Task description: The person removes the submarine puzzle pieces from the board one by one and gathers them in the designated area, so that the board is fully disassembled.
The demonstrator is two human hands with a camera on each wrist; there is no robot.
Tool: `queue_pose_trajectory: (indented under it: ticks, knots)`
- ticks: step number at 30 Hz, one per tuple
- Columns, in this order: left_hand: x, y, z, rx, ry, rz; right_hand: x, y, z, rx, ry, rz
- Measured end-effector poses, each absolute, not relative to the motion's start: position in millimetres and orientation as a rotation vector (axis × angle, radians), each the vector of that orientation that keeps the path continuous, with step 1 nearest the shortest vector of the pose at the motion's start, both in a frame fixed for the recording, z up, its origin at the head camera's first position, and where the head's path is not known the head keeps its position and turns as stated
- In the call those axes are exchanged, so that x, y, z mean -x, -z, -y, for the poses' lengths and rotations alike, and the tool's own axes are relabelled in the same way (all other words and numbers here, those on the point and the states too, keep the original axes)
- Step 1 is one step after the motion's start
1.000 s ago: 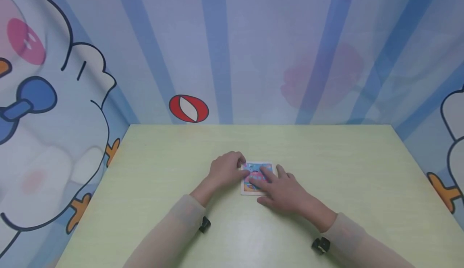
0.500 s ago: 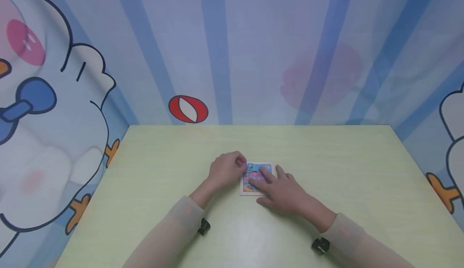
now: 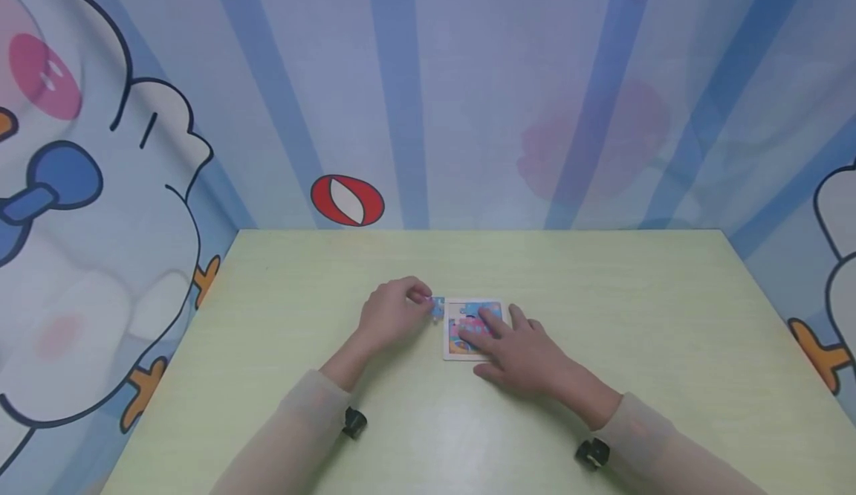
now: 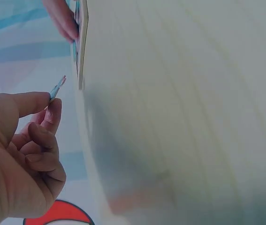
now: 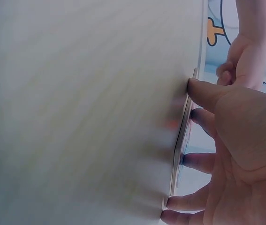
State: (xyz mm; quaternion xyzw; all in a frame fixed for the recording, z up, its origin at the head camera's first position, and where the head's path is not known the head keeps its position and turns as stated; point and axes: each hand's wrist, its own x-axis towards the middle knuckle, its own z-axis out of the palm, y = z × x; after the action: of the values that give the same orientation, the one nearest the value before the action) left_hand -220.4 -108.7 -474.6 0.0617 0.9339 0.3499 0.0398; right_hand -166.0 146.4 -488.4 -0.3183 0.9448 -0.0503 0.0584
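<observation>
A small square jigsaw puzzle in a white frame lies flat on the table, its picture blue, pink and orange. Bare backing shows in its upper left corner. My left hand pinches a blue puzzle piece between thumb and fingertip, just left of the frame. In the left wrist view the piece is seen edge-on, clear of the tabletop. My right hand rests on the puzzle with fingers spread, covering its right side. In the right wrist view those fingertips touch the puzzle's face and edge.
The pale yellow-green table extends around both hands. Behind it hangs a blue striped cloth with cartoon figures, which also covers both sides. A small black device sits at each wrist.
My left hand has lifted a piece out of the puzzle's upper left corner and moved left with it, uncovering the bare spot. My right hand has stayed in place.
</observation>
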Motion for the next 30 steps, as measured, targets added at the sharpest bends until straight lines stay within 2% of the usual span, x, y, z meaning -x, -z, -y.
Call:
queue_pose_trajectory:
  ticks: [17, 30]
  knots:
    - [230.9, 477.1, 202.5, 0.035, -1.085, -2.872, 166.7, 490.7, -148.3, 0.977, 0.153, -2.859]
    - [238.4, 484.7, 225.9, 0.081, -1.055, -2.844, 167.0, 489.9, -148.7, 0.981, 0.145, -2.86]
